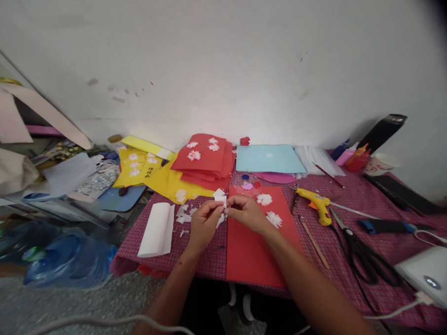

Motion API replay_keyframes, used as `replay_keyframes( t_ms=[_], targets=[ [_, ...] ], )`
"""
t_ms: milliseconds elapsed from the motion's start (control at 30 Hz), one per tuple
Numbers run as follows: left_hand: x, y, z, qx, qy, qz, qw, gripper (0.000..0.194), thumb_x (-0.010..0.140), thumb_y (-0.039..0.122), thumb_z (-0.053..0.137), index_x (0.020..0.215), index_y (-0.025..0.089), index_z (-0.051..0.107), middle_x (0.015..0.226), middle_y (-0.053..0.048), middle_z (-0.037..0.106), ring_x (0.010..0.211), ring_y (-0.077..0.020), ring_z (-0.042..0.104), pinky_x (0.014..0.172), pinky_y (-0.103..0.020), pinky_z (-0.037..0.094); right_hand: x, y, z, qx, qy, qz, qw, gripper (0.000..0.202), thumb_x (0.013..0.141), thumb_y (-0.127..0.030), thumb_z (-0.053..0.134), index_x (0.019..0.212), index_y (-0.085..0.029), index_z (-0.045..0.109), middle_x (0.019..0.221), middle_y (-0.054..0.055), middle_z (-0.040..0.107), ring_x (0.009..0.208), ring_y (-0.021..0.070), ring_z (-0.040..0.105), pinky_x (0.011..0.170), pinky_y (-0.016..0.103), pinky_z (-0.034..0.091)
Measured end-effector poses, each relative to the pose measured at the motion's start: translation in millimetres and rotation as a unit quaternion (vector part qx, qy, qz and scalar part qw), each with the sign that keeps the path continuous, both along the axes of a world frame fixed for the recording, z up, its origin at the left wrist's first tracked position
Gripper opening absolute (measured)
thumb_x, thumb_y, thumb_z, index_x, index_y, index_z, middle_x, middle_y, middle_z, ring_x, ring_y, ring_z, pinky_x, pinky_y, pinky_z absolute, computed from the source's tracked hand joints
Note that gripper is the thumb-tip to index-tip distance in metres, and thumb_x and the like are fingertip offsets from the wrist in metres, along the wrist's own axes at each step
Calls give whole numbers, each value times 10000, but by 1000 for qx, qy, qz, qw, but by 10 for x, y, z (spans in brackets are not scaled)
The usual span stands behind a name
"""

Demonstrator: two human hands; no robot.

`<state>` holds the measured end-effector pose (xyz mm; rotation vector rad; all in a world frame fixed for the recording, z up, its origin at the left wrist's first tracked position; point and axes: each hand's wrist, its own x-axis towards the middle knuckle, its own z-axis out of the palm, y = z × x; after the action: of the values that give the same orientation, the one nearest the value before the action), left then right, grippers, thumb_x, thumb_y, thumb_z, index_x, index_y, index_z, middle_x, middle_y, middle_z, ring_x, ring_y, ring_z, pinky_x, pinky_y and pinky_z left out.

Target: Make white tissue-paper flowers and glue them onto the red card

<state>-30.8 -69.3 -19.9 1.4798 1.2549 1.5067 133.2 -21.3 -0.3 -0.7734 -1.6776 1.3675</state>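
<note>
Where fingers (215, 207) meet, crumpled white paper (221, 199) sits.

A stained white wall (219, 64) rises behind the desk (358, 201), which wears a red checked cloth. Grey speckled floor (66, 307) spreads below, brightly lit.

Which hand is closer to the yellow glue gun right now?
Right. The right hand is over the red sheet, on the side toward the glue gun. The left hand is farther off, beyond the right one, both pinching a white paper piece.
</note>
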Motion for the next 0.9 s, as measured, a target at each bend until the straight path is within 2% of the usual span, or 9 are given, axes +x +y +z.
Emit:
replay_keyframes(
  t_ms=[233, 567, 900],
  targets=[
    [1, 4, 4, -3, 2, 2, 1000, 174, 891, 315, 628, 977, 204, 732, 978, -50, 720, 911, -180, 655, 838, -304, 510, -5, -2, -20, -6, -11, -6, 1000, 196, 808, -367, 681, 771, -175, 661, 677, -6, 607, 613, 123, 512, 591, 244, 404],
    [5, -2, 15, -19, 3, 10, 1000, 193, 887, 326, 623, 969, 194, 738, 952, -53, 733, 885, -179, 662, 806, -292, 514, -15, -12, 0, -7, -13, -6, 1000, 148, 805, -307, 643, 747, -172, 659, 646, -20, 587, 581, 111, 489, 571, 238, 390],
    [0, -4, 13, -26, -2, 12, 1000, 198, 882, 323, 626, 976, 197, 746, 946, -46, 739, 879, -177, 660, 820, -292, 508, -17, -7, -18, -9, -16, -5, 1000, 150, 807, -317, 637, 759, -176, 657, 652, -19, 586, 590, 114, 494, 576, 238, 390]
  ],
)
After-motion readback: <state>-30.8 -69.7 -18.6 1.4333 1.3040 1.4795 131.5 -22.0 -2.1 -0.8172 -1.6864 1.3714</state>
